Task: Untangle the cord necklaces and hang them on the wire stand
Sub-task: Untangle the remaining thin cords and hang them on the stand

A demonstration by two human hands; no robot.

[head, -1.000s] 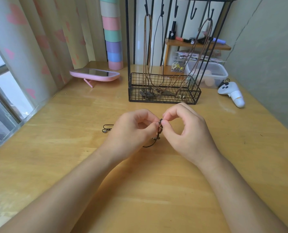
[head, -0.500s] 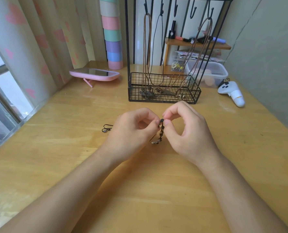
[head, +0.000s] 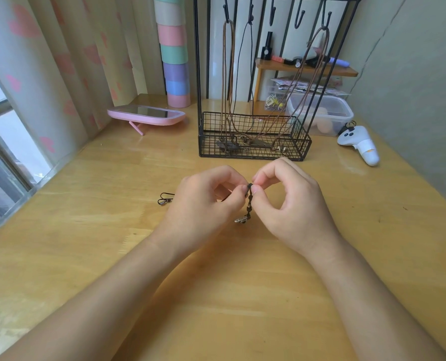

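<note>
- Now both hands meet above the wooden table (head: 86,230), just in front of the wire stand (head: 253,152).
- The left hand (head: 203,207) has its fingers curled, thumb and forefinger pinching the top of a dark cord necklace (head: 249,204).
- The right hand (head: 292,204) pinches the same spot from the other side, its other fingers loosely arched.
- The necklace's knotted stretch hangs between the hands, with a small metal piece (head: 242,219) at the bottom, close to the table.
- A looped end (head: 165,199) lies on the table left of the left hand.
- Three hung necklaces (head: 227,74) drop from the stand's hooks into its basket.
- A white controller (head: 360,144) lies right of the stand.
</note>
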